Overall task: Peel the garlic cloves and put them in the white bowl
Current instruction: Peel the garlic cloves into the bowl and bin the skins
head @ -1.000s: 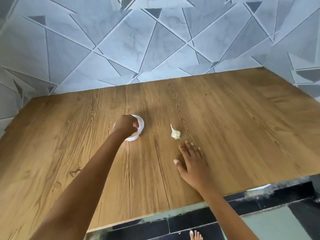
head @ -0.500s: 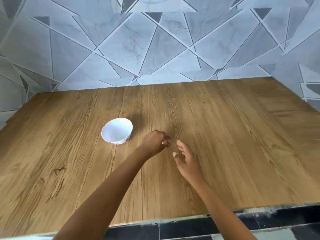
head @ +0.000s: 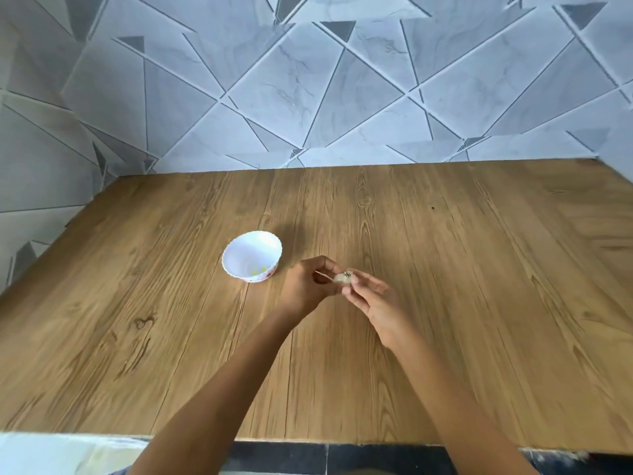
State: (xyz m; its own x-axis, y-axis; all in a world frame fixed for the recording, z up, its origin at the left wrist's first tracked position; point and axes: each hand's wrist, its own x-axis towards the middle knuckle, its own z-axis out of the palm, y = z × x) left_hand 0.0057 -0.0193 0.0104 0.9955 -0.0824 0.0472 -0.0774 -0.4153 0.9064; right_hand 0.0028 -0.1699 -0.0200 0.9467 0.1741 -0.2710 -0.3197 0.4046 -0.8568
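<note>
One big brown wooden table (head: 445, 269) fills the view. One white bowl (head: 251, 257) with a wavy rim sits on it, with little yellow bits (head: 259, 269) inside. Just right of the bowl, two hands meet above the table. The left hand (head: 305, 286) and the right hand (head: 373, 299) both pinch one small, pale garlic (head: 342, 278) between curled fingertips. It has a thin stalk.

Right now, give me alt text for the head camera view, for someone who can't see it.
The left hand and right hand pinch a small piece of garlic between them over a wooden table. A white bowl stands on the table just left of the hands, with a grey tiled wall behind.
</note>
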